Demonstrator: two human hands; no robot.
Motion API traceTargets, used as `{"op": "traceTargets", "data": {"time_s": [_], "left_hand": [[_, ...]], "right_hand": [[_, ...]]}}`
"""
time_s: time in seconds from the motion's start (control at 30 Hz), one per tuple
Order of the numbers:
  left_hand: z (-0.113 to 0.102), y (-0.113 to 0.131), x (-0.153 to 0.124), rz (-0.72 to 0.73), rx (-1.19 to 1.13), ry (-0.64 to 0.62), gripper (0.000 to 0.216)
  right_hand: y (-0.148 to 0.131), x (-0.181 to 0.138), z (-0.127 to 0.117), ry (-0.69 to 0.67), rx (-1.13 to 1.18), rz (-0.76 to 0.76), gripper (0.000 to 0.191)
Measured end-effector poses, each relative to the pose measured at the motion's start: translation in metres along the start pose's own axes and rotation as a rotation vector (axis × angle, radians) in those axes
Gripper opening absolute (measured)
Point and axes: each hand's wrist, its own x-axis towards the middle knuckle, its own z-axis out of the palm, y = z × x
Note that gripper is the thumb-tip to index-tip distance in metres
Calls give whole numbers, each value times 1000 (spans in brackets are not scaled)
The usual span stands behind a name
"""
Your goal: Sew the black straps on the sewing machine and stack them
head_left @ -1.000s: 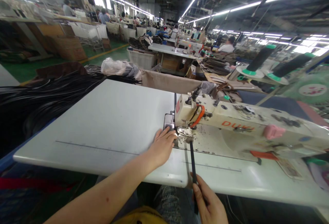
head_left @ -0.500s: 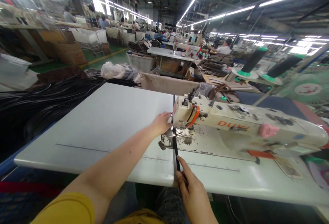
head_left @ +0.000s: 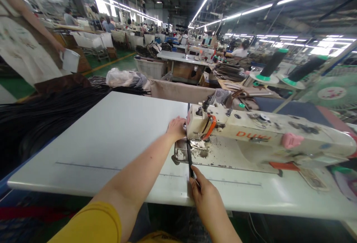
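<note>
A black strip (head_left: 190, 158) runs front to back under the needle area of a white sewing machine (head_left: 228, 124). My right hand (head_left: 206, 194) pinches the strip near the table's front edge, thumb and forefinger closed on it. Beyond the needle, my left hand (head_left: 176, 128) lies on the white tabletop (head_left: 119, 131), against the left side of the machine head. Its fingers stretch forward, and the machine head partly hides the hand's right side. Between the two hands the strip lies straight across the metal plate (head_left: 181, 154).
Many black strips (head_left: 47, 113) are heaped left of the table. Thread cones (head_left: 272, 66) and a green fan (head_left: 331, 92) stand at right. On the left a person (head_left: 28, 46) holds a white container (head_left: 70, 60). Other workstations fill the background.
My right hand has moved slightly forward with the strip, toward the needle. My left hand remains beside the machine head. A person carrying a white container has come into view at left.
</note>
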Motion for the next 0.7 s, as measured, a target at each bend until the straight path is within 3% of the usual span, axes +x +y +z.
{"op": "traceTargets", "data": {"time_s": [0.13,0.3,0.7], "left_hand": [[1,2,3,8,-7,6,62],[0,-2,5,13,-34,14,41],[-2,-5,2,95,-195,-8,35]], "right_hand": [[0,0,1,-4,3,13,52],[0,-1,-1,-14,38,16,52],[-7,6,-1,-36,-9,82,53]]}}
